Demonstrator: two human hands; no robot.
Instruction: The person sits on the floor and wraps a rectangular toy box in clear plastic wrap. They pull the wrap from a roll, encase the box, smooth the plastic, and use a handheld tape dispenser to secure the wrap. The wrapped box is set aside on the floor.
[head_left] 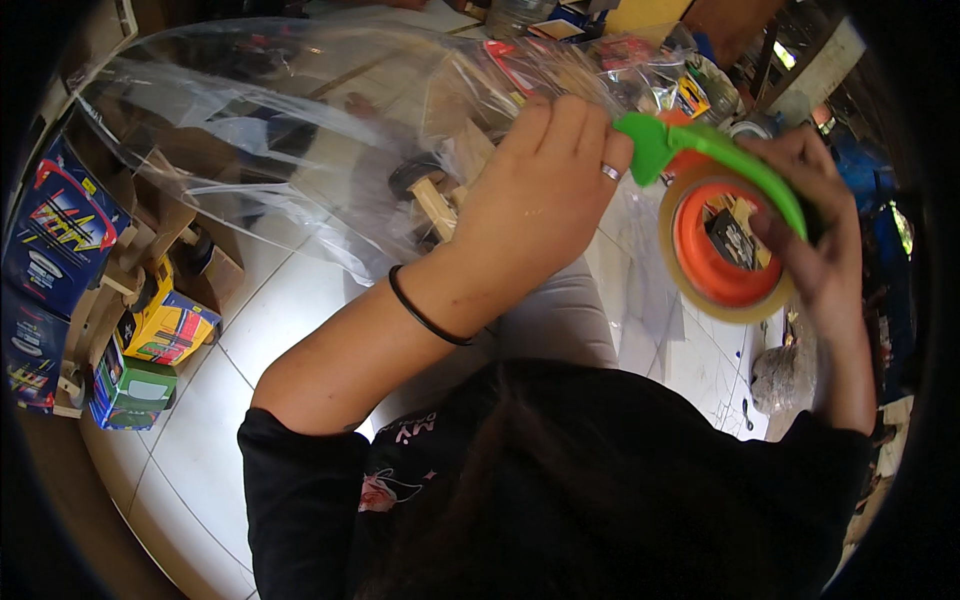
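Note:
A large clear plastic bag (pixel 270 110) spreads across the upper left, wrinkled and shiny. My left hand (pixel 545 190) is closed at the bag's right side, its fingers curled on the gathered plastic. Just right of those fingers is the green front end of a tape dispenser (pixel 735 155), which my right hand (pixel 820 220) grips from its right side. The dispenser carries a roll of tape (pixel 678 272) on an orange hub. Behind my left wrist, a light wooden piece (pixel 436 210) and a dark round part show, partly covered by plastic and hand.
Blue printed boxes (pixel 65 225) stand at the far left, with a yellow box (pixel 165 320) and a green box (pixel 140 385) beside them. White floor tiles (pixel 200 440) lie below. A plastic-wrapped bundle (pixel 783 378) sits at the right. Mixed packages crowd the back.

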